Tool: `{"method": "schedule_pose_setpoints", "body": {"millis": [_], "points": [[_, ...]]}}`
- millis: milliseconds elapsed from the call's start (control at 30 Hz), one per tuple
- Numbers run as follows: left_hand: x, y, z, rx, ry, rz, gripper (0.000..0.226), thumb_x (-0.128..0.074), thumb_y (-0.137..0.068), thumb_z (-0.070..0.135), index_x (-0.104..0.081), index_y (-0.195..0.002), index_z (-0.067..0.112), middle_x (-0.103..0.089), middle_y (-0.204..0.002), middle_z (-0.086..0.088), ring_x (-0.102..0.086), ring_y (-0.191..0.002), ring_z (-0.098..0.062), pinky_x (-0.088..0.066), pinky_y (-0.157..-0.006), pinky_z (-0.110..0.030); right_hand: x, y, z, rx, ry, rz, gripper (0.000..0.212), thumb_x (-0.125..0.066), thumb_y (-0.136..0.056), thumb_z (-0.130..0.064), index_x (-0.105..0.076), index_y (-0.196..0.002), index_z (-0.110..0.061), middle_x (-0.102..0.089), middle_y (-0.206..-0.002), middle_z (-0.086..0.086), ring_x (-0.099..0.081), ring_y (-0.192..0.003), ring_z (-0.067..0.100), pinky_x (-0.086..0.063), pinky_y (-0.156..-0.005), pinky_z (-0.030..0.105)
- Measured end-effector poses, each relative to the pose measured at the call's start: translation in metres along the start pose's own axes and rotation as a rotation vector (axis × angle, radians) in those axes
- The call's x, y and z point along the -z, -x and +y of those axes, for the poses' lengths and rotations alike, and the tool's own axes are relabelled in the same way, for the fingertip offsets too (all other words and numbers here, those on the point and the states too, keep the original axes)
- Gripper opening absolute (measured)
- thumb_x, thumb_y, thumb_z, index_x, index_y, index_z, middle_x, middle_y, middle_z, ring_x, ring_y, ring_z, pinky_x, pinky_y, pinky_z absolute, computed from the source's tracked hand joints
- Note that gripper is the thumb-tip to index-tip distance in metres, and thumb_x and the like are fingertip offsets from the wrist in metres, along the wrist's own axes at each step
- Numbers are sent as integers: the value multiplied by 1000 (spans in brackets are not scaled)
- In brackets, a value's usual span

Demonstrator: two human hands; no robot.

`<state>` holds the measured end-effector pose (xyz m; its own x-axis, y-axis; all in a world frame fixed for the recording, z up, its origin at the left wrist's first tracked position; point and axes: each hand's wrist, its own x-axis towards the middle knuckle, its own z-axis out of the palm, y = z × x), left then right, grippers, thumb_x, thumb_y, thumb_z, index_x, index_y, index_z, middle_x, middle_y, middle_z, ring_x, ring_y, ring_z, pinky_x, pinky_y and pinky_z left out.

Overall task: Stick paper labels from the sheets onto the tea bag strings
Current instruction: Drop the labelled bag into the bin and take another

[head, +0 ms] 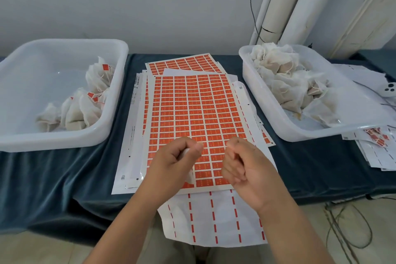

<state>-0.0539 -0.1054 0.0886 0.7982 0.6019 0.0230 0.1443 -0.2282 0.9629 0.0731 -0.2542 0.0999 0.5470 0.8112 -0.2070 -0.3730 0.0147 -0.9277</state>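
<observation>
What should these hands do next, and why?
Probably lower the right hand to peel an orange label off the top sheet. The left hand grips something white, likely a tea bag, and I see no label in either hand. Finished bags in the left tub carry such labels.

**Flat, soft light; some blur up close**

Soft, even light fills the scene, bright with no hard shadows. My left hand (171,163) and right hand (246,169) lay only faint shade on the orange label sheet (192,109). A small glint sits on the floor of the translucent white plastic tub (59,73) at my left. The white mesh tea bag (186,154) in my left hand looks smeared. The wide lens tilts and bows the white pipes (278,6) at the right edge.
</observation>
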Motion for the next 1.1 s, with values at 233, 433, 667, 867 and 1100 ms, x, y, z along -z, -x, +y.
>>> {"method": "schedule_pose_setpoints", "body": {"millis": [233,433,667,867,1100], "points": [[-3,9,3,-3,-63,-125,41,-45,-101,67,-64,-84,34,-70,-85,5,-70,-85,-20,-60,-74,-28,1,-3,4,9,-254,-21,32,-59,-100,-27,-51,-72,-14,-38,-58,3,-32,-48,12,-39,-50,24],[-2,23,8,-37,-135,-163,34,-43,-103,59,-67,-97,36,-76,-98,15,-73,-94,-11,-64,-84,-37,10,-6,-4,0,-204,-26,32,-64,-98,-29,-49,-75,-13,-40,-56,2,-34,-48,11,-42,-53,24],[6,17,9,-24,-150,-169,23,-54,-104,52,-72,-92,43,-74,-86,10,-71,-80,-14,-63,-71,-31,-18,-6,5,39,-363,-21,33,-50,-106,-27,-60,-75,-18,-67,-83,9,-72,-97,26,-54,-101,42],[39,24,-13,217,-116,220,34,-39,-103,66,-67,-110,50,-72,-108,27,-71,-101,3,-54,-78,-21,-12,-8,14,-2,-444,154,39,-51,-102,-33,-36,-69,-21,-25,-59,-3,-23,-49,13,-34,-48,26],[86,30,-38,545,490,423,35,-54,-111,18,-57,-145,28,-64,-136,11,-66,-117,-9,-65,-76,-34,-12,-34,45,-245,-463,332,34,-62,-102,-37,-49,-74,-21,-25,-58,-4,-20,-45,11,-24,-37,24]]}}
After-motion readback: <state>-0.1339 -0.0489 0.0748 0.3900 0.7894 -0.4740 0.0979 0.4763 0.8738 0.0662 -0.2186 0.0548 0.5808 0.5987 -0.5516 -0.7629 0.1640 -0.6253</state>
